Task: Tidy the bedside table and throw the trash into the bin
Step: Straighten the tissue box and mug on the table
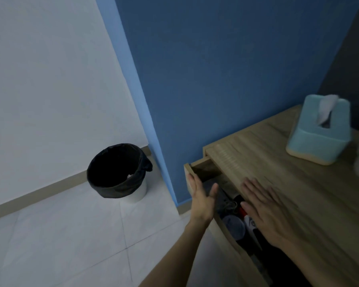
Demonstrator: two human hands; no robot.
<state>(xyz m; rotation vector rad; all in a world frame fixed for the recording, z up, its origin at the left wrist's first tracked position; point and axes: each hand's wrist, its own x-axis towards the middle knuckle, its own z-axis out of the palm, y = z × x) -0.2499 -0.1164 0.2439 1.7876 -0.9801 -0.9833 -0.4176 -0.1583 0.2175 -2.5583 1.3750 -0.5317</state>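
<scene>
Wooden counter (278, 183) has its drawer (201, 164) partly open, clutter (233, 225) inside. Left hand (201, 200) lies flat against the drawer front, fingers (193, 184) straight and together. Right hand (265, 216) lies flat on top, fingers spread, holding nothing. Bin (141, 190) stands on the floor, well apart to the left. Risk: pushing the drawer shut could jam it on clutter or nip the overhanging right fingers.

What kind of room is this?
Probably a bedroom corner: a wooden bedside table with an open drawer, a blue tissue box on top, and a lined bin nearby.
</scene>
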